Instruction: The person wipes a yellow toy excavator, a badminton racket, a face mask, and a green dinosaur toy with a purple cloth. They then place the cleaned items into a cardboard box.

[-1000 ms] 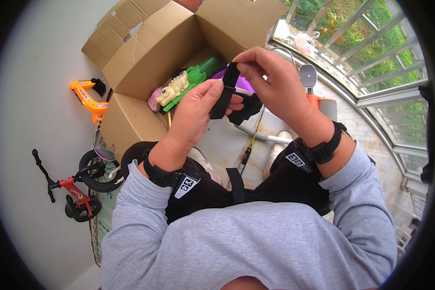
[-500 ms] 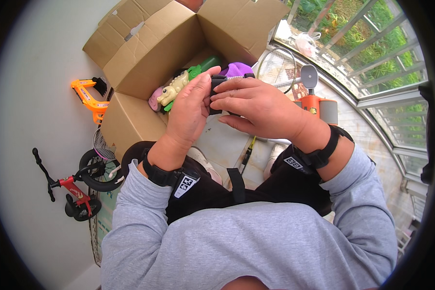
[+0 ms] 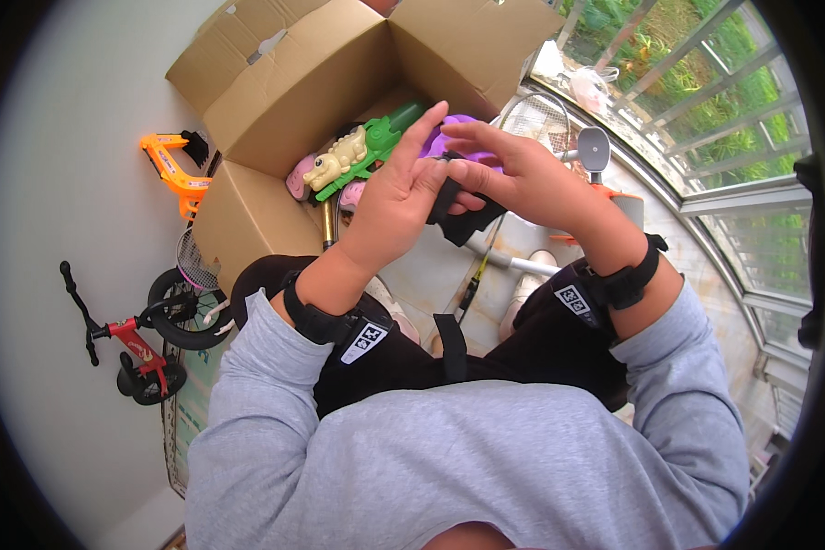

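In front of the open box, my left hand (image 3: 385, 206) and my right hand (image 3: 536, 183) come together around a black strap-like piece (image 3: 472, 223). The left thumb and right fingertips pinch its upper end, while the left index finger points up and away. Below the fingers the black piece hangs down; its exact kind is unclear, and the fingers partly cover it. Just beyond the left hand lies a cream and green crocodile toy (image 3: 337, 165). Behind the fingertips shows a purple thing (image 3: 472, 136), partly hidden.
The large cardboard box (image 3: 293, 101) holds several toys, including a pink one (image 3: 300, 179). At left are an orange toy (image 3: 165, 170), a racket (image 3: 192, 261) and a red balance bike (image 3: 139, 344). A grey-headed thing (image 3: 594, 151) stands right, near the railing (image 3: 697, 101). A yellow-black tool (image 3: 472, 289) lies between my feet.
The black piece has turned and now hangs lower between my hands. My left index finger has lifted, and my right hand's grip has moved to a pinch. The view has shifted slightly.
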